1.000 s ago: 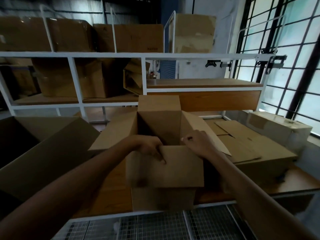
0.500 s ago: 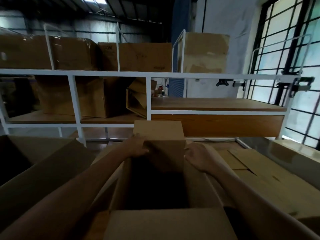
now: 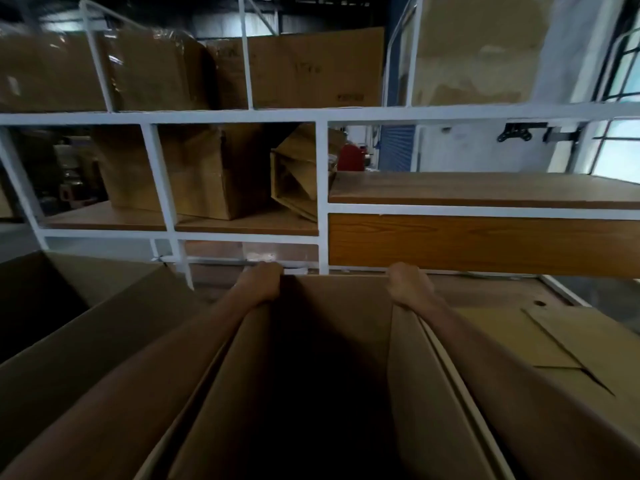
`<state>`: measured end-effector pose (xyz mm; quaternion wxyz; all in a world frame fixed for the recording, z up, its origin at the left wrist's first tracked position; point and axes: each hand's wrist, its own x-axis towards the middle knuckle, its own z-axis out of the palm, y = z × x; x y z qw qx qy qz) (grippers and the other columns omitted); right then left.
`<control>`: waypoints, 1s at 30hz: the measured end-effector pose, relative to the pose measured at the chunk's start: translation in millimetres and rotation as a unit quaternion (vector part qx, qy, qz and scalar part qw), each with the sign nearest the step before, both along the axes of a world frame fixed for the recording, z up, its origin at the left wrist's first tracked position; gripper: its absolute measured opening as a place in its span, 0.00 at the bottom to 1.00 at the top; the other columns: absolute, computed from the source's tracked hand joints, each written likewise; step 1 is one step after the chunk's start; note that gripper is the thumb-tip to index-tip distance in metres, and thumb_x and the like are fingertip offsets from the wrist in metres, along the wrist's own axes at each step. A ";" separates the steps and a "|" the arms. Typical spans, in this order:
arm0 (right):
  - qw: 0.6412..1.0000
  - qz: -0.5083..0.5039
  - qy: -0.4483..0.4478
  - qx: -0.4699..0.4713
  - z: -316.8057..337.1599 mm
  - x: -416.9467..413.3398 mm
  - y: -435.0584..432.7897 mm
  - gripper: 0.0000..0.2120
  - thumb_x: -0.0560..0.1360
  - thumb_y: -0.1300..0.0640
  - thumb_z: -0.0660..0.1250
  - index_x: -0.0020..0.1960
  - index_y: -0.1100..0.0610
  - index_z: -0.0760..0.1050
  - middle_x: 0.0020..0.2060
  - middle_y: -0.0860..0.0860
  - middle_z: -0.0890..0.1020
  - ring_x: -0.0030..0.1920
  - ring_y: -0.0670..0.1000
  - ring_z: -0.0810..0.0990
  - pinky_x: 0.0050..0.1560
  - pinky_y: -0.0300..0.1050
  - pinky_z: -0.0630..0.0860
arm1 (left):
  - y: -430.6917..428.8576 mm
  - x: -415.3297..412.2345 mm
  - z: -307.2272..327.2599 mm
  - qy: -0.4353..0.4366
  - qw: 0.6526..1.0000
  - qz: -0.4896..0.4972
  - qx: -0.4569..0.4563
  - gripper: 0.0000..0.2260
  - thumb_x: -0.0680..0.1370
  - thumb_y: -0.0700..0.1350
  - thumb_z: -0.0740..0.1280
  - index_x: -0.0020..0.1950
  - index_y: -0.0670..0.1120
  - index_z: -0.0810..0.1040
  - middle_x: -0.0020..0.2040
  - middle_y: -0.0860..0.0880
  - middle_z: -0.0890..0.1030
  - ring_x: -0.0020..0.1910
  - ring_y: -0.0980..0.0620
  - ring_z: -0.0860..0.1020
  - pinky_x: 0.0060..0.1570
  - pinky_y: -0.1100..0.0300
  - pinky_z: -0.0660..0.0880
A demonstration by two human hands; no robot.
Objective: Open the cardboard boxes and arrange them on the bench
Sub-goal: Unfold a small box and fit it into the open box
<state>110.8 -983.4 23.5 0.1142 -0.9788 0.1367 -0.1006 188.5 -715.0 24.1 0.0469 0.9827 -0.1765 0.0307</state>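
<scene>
The box's [image 3: 332,306] back flap was down now, with the fingers of the left hand [image 3: 261,282] and right hand [image 3: 410,284] curled over its rim, so it looked open.

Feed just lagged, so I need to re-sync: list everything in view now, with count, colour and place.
centre box: 1, brown, open, between both arms
left box: 1, brown, open, left of it
flattened box: 1, brown, lying at right
rack: 1, white frame with wooden shelves, behind
shelf boxes: several, brown, rack's upper and middle levels
red object: 1, red, behind rack, unclear
window: 1, pale, far right
left hand: 1, grips centre box's far left corner
right hand: 1, grips its far right corner
</scene>
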 end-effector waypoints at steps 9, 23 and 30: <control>0.996 0.011 -0.048 0.070 -6.1 59.8 76.4 0.07 0.79 0.55 0.64 0.43 0.53 0.77 0.38 0.48 0.79 0.37 0.48 0.77 0.36 0.43 0.75 | 79.0 34.3 1.8 -0.042 0.996 0.073 0.027 0.11 0.79 0.44 0.66 0.61 0.47 0.77 0.58 0.48 0.80 0.56 0.47 0.79 0.53 0.55 0.74; 0.993 -0.010 -0.099 0.061 -14.3 141.3 180.4 0.08 0.80 0.55 0.63 0.52 0.57 0.80 0.48 0.55 0.83 0.47 0.54 0.82 0.44 0.47 0.80 | 177.3 122.8 -1.0 -0.072 0.993 0.068 0.062 0.10 0.79 0.44 0.67 0.60 0.47 0.77 0.56 0.45 0.80 0.53 0.46 0.80 0.45 0.53 0.75; 0.994 -0.019 -0.094 0.061 -19.9 143.5 173.9 0.08 0.79 0.55 0.63 0.43 0.54 0.77 0.38 0.50 0.80 0.38 0.51 0.79 0.35 0.42 0.73 | 174.2 144.4 -11.1 -0.078 0.995 0.024 0.065 0.11 0.80 0.43 0.67 0.61 0.44 0.76 0.57 0.44 0.80 0.54 0.46 0.80 0.50 0.55 0.75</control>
